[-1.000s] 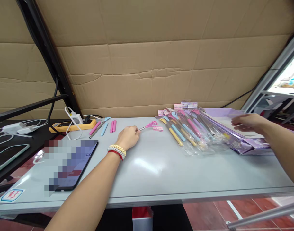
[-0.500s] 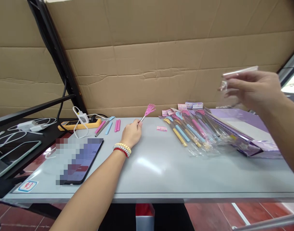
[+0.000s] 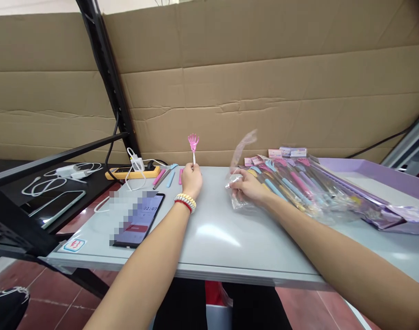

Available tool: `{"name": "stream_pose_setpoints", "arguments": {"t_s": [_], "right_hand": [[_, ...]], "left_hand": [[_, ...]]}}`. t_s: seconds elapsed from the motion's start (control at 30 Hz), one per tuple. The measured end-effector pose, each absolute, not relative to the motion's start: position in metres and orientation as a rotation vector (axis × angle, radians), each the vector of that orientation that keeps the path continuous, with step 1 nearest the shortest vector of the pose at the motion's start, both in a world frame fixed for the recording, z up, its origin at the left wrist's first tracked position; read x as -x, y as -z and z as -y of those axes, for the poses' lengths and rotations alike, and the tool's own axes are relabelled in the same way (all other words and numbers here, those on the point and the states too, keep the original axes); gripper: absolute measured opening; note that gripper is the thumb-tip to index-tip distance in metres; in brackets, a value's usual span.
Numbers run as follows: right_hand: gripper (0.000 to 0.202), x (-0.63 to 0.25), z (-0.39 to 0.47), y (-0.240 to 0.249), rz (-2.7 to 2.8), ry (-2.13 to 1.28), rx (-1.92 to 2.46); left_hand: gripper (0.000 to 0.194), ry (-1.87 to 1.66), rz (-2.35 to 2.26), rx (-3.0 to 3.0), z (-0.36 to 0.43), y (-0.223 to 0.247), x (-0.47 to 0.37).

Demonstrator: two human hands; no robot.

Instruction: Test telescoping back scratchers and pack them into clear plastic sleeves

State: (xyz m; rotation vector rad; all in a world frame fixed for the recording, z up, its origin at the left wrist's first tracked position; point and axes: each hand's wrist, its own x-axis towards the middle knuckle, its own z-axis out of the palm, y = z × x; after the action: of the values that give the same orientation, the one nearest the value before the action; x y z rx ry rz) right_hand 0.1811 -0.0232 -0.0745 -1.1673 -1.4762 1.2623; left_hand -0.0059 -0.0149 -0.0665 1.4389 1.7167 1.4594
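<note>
My left hand (image 3: 192, 179) is closed round the metal rod of a back scratcher (image 3: 193, 142), whose pink hand-shaped head points up toward the cardboard. In my right hand (image 3: 247, 185), a clear plastic bag (image 3: 242, 149) is pinched; its crumpled film spreads above and below the fingers. Just right of that hand lies a pile of bagged back scratchers (image 3: 291, 183) in several colours. Left of my left hand are a blue handle (image 3: 170, 179), a pink handle (image 3: 180, 177) partly hidden by the hand, and another back scratcher (image 3: 164, 176) with a blue head.
A phone (image 3: 150, 220) lies at the table's left, with a yellow power strip (image 3: 127, 173) and white cables behind. At the right sits a purple tray (image 3: 350, 167). A cardboard wall (image 3: 230, 82) stands behind; a black metal post (image 3: 108, 68) rises on the left.
My right hand has come down and left, bringing the plastic bag near the table's middle. My left hand has turned the back scratcher more upright. The view has shifted right.
</note>
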Motion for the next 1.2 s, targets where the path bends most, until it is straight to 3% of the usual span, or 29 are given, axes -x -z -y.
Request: {"name": "stream_pose_setpoints", "arguments": {"t_s": [0.17,0.47,0.6,0.7,0.9,1.07,1.2], "right_hand": [[0.064,-0.173,0.033,0.087,1.502,-1.329,1.18],[0.089,-0.164,0.032,0.092,1.546,-1.188,1.239],[0.067,-0.164,0.036,0.09,1.772,-0.971,1.318],[0.05,-0.164,0.044,0.082,2.062,-0.503,1.336],[0.022,-0.197,0.044,0.029,2.079,-0.034,1.492],[0.02,-0.304,0.022,-0.028,1.758,0.341,1.818],[0.028,-0.416,0.001,-0.032,1.621,0.496,2.231]], "left_hand": [[0.024,-1.415,-1.609,-1.469,0.023,0.065,-0.002],[0.025,-1.197,-1.818,-2.026,0.03,0.069,-0.005],[0.03,-0.772,-1.871,-2.17,0.033,0.07,-0.006],[0.036,-0.474,-1.915,-2.256,0.034,0.073,-0.005],[0.043,-0.287,-1.97,-2.24,0.034,0.072,-0.004],[0.039,-0.213,-1.958,-2.219,0.035,0.068,-0.002],[0.036,-0.191,-1.934,-2.218,0.036,0.069,-0.001]]}}
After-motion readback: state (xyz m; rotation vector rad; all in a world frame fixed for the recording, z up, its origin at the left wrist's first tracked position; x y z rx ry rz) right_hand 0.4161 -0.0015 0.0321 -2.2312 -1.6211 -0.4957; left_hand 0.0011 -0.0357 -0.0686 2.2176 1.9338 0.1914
